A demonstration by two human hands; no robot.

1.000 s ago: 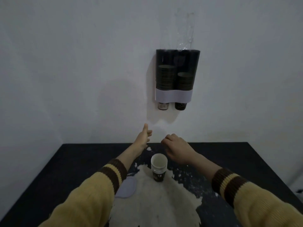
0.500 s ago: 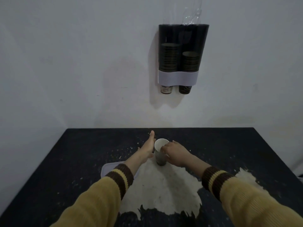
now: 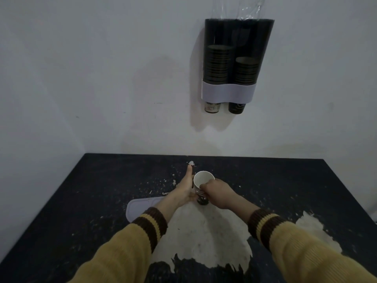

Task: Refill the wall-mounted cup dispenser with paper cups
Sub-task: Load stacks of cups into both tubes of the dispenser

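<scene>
I see a dark table (image 3: 285, 190) pushed against a pale wall (image 3: 81, 68), its top worn through to a big whitish patch (image 3: 206, 233) with flecks scattered around. A flat pale lid (image 3: 140, 207) lies left of the patch, partly under my left forearm. On the wall the cup dispenser (image 3: 230, 90) holds two stacks, the left one higher. The paper cup (image 3: 202, 186) stands upright on the table, mouth up, long axis vertical, at the patch's far edge. My right hand (image 3: 219, 193) has fingers curled around its side, gripping it. My left hand (image 3: 186, 188) lies open against the cup's left side, thumb up, not closed on it.
</scene>
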